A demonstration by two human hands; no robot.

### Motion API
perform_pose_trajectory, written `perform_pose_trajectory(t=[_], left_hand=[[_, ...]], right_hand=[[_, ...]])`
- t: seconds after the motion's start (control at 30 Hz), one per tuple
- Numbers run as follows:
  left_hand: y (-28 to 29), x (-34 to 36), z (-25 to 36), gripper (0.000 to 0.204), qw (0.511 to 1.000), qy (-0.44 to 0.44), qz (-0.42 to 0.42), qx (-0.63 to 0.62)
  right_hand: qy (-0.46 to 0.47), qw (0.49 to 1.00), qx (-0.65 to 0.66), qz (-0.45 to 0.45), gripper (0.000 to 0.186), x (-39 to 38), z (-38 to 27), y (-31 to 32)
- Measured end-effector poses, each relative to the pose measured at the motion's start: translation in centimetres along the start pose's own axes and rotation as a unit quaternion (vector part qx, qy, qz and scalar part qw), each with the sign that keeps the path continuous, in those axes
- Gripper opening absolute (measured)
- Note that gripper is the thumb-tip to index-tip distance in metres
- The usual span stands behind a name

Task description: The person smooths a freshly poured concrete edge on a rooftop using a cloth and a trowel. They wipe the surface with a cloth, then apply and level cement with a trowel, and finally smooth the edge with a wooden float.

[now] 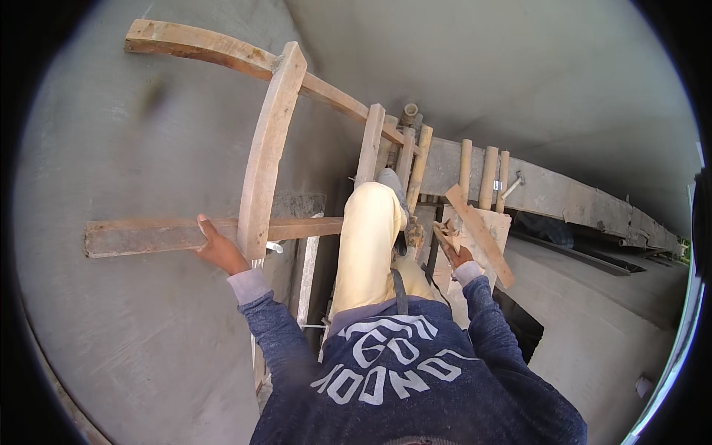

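Left hand (221, 248): gripping the near wooden bar (152, 236), the thumb laid up along its face; the other fingers are mostly hidden
Near wooden bar: at the left, running from left to right, its left end free and its right end disappearing by the person's leg (365, 241)
Thick wooden post (266, 148): just right of the left hand, running near to far; it crosses the near bar and, at its far end, the far wooden bar (196, 43)
Second wooden post (369, 144): farther right, shorter in view, meeting the far bar just beyond the leg
Right hand (460, 256): closed around a short wooden piece (443, 237), which points to the far left; its exact shape is hard to tell
Plank (482, 239): slanting just right of the right hand, well apart from the left one
Bamboo poles (489, 178): standing in a row beyond the plank, before a long grey beam (571, 194)
Leg: in pale trousers, between the two hands, a grey shoe (394, 187) at its far end
Wall (141, 326): grey, filling the left side
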State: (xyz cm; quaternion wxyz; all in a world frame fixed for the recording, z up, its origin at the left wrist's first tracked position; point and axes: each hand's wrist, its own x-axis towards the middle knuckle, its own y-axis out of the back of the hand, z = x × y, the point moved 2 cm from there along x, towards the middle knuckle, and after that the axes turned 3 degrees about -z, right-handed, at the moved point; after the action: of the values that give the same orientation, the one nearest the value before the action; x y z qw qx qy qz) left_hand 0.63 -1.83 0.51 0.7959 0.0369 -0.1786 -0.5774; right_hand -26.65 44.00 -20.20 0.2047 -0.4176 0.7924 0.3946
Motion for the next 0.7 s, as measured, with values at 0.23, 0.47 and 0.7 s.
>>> perform_pose_trajectory(t=[0.23,0.47,0.7], left_hand=[[-0.8,-0.2,-0.6,0.042,0.998,0.055,0.014,-0.032],[0.6,0.1,1.5,0.031,0.992,0.107,0.059,0.042],[0.7,-1.4,-2.7,0.04,0.971,0.185,0.148,0.038]], right_hand=[[0.201,0.973,0.103,0.039,0.059,11.5,-13.4,10.0],[0.346,0.891,0.288,0.06,0.067,14.9,-49.2,19.2],[0.636,0.739,0.202,0.096,0.067,6.7,-78.7,24.3]])
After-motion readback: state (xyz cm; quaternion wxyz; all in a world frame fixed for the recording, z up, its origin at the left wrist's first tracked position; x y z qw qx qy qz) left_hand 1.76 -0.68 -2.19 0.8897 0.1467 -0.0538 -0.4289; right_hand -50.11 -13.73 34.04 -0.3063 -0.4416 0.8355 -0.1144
